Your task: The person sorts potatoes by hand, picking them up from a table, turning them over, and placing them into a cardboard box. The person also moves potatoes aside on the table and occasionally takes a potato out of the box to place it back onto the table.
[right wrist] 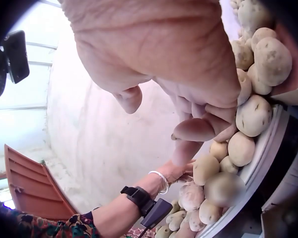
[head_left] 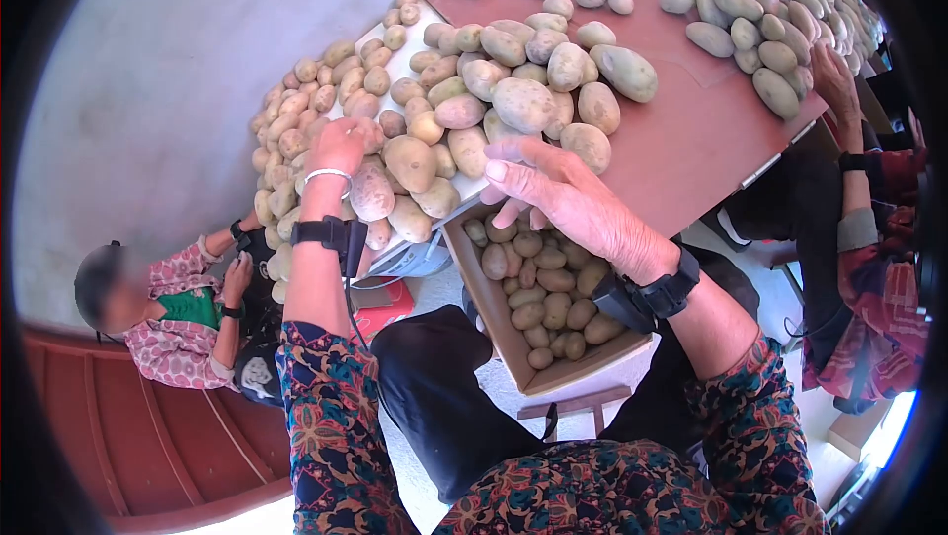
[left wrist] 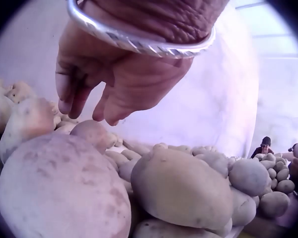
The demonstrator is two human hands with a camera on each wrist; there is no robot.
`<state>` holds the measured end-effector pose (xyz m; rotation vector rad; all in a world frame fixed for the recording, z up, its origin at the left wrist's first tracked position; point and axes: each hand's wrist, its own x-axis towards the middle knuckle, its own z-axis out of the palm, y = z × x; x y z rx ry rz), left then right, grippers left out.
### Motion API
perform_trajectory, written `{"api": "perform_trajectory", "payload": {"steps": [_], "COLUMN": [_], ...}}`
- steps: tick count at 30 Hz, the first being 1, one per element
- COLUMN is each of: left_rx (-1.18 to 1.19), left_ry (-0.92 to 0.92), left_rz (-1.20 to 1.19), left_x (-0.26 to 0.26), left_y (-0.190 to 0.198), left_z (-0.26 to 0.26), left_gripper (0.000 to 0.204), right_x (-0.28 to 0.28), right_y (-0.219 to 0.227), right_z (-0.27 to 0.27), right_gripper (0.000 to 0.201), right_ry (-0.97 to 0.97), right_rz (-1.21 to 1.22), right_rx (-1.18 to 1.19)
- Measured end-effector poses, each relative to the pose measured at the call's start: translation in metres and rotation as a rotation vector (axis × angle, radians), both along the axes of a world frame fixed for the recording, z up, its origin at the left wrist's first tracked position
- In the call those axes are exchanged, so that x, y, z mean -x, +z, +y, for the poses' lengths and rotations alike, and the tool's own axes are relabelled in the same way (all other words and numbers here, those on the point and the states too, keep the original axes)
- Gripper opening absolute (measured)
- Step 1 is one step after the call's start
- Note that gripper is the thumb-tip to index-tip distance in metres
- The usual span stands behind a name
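My left hand (head_left: 341,145) reaches over the potato pile on the table's left side, a silver bangle at its wrist. In the left wrist view its fingers (left wrist: 74,96) point down with a gap to the thumb, just above a small reddish potato (left wrist: 92,133). Two big potatoes, one pale pink (left wrist: 64,191) and one tan (left wrist: 181,188), fill the foreground there. My right hand (head_left: 563,194) holds nothing, its fingers loosely bent and spread, over the near edge of the pile. Beneath it stands a cardboard box (head_left: 509,365) partly filled with smaller potatoes (head_left: 555,280). A blurred potato (right wrist: 224,189) shows below the right hand.
More potatoes (head_left: 736,2) lie across the reddish-brown tabletop (head_left: 681,130). Another person's hand (head_left: 834,81) touches potatoes at the right edge. A second person (head_left: 188,308) sits at the left by the wall. A red carton (head_left: 385,306) lies under the table.
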<state>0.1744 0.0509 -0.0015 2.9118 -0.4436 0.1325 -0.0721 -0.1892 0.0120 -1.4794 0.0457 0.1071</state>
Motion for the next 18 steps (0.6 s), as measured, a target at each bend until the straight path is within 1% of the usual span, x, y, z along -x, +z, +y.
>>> {"api": "perform_trajectory", "payload": {"steps": [2, 3, 4, 5, 6, 8, 9, 11, 12, 13, 14, 15, 17, 18], "left_rx": [-0.040, 0.097, 0.233, 0.494, 0.754, 0.906, 0.899, 0.855, 0.818, 0.721, 0.594, 0.480, 0.087, 0.085], "left_ry": [-0.007, -0.010, -0.014, -0.009, 0.000, -0.043, -0.029, -0.155, -0.176, -0.224, -0.277, -0.274, -0.476, -0.480], "left_rz": [-0.040, -0.142, -0.240, -0.108, 0.036, 0.270, 0.305, 0.628, 0.708, 0.774, 0.832, 0.840, 0.592, 0.596], "left_x": [0.003, 0.016, 0.029, 0.040, 0.053, 0.113, 0.139, 0.181, 0.196, 0.202, 0.200, 0.199, 0.185, 0.179], "left_y": [0.005, 0.016, 0.026, 0.030, 0.033, 0.054, 0.053, 0.043, 0.028, 0.011, -0.018, -0.042, -0.096, -0.114], "left_z": [0.005, 0.003, 0.002, 0.002, 0.002, -0.014, -0.019, -0.032, -0.039, -0.044, -0.043, -0.044, -0.038, -0.038], "left_gripper": [0.037, 0.034, 0.031, 0.030, 0.029, 0.027, 0.027, 0.026, 0.025, 0.026, 0.030, 0.031, 0.030, 0.030], "right_x": [0.000, 0.000, 0.000, 0.001, 0.000, 0.001, 0.001, 0.001, 0.001, 0.001, 0.000, 0.000, 0.000, -0.001], "right_y": [0.000, 0.000, 0.000, -0.001, -0.001, -0.001, -0.002, -0.007, -0.007, -0.008, -0.008, -0.008, -0.007, -0.007], "right_z": [-0.001, -0.002, -0.002, -0.004, -0.006, -0.009, -0.009, -0.013, -0.014, -0.015, -0.016, -0.017, -0.018, -0.020], "right_gripper": [0.063, 0.063, 0.057, 0.051, 0.051, 0.038, 0.032, 0.030, 0.030, 0.030, 0.029, 0.029, 0.029, 0.029], "right_ry": [0.003, 0.002, -0.010, -0.023, -0.026, -0.005, -0.005, 0.035, 0.042, 0.041, 0.026, 0.013, -0.004, -0.025], "right_rz": [-0.021, -0.021, -0.035, -0.041, -0.021, -0.036, -0.032, -0.018, 0.000, 0.015, 0.009, -0.002, -0.018, -0.042], "right_rx": [0.029, 0.029, 0.025, 0.020, 0.017, 0.001, 0.019, 0.061, 0.071, 0.069, 0.079, 0.088, 0.067, 0.050]}}
